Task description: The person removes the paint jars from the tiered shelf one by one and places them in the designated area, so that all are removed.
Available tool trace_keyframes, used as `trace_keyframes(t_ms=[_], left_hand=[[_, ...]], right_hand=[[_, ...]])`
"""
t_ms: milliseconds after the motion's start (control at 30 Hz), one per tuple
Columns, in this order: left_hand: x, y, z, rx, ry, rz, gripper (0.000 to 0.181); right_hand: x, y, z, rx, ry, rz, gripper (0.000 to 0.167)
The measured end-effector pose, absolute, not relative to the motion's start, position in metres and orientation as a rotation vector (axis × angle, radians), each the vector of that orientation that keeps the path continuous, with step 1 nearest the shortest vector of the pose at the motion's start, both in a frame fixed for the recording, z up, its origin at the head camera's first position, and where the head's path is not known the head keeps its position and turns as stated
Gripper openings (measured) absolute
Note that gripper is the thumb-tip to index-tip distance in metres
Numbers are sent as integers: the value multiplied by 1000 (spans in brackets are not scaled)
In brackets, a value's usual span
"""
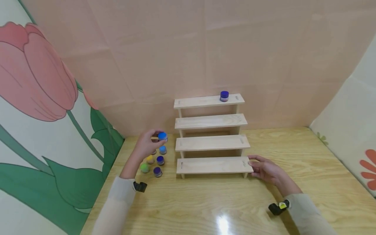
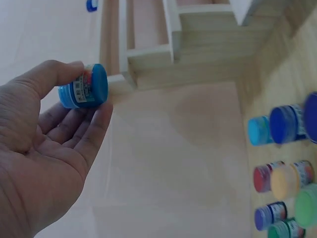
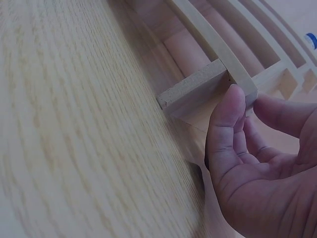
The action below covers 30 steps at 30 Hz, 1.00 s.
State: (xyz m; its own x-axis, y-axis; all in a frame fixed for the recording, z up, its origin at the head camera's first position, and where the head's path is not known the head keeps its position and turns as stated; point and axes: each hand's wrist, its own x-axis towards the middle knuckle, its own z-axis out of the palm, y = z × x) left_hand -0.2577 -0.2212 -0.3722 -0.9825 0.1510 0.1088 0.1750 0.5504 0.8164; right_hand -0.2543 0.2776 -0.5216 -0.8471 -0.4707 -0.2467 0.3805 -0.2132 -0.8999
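A small blue-lidded paint jar (image 2: 89,88) is pinched between the thumb and fingers of my left hand (image 1: 146,143), raised above the other jars left of the shelf. My right hand (image 1: 265,169) grips the right end of the lowest board on a pale wooden stepped shelf (image 1: 212,142); in the right wrist view, thumb and finger pinch the board's corner (image 3: 242,82). On the top step, toward its right end, stands a dark blue jar (image 1: 224,96).
Several paint jars stand on the wood-grain table (image 1: 223,202) left of the shelf, among them a purple-lidded jar (image 1: 157,172), a light green jar (image 1: 144,168) and a yellow jar (image 1: 150,159). Behind the shelf rises a pinkish-beige backdrop (image 1: 152,65).
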Motion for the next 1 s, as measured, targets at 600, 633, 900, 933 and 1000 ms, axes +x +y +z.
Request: trace_keyframes(t_ms=[600, 633, 900, 933, 1000], left_hand=[[-226, -255, -416, -316, -2799, -1296, 39], [-225, -256, -418, -316, -2798, -1289, 39], [-210, -266, -441, -269, -2813, -1320, 40], [-209, -267, -444, -266, -2816, -1323, 40], [-206, -269, -451, -267, -2819, -1332, 41]], right_hand=[[-255, 278, -522, -85, 1534, -2080, 22], [-255, 278, -522, -84, 1534, -2081, 22], [-255, 278, -522, -73, 1540, -2077, 22], [-255, 278, -521, -70, 1542, -2075, 22], [-255, 278, -522, -74, 1541, -2074, 22]])
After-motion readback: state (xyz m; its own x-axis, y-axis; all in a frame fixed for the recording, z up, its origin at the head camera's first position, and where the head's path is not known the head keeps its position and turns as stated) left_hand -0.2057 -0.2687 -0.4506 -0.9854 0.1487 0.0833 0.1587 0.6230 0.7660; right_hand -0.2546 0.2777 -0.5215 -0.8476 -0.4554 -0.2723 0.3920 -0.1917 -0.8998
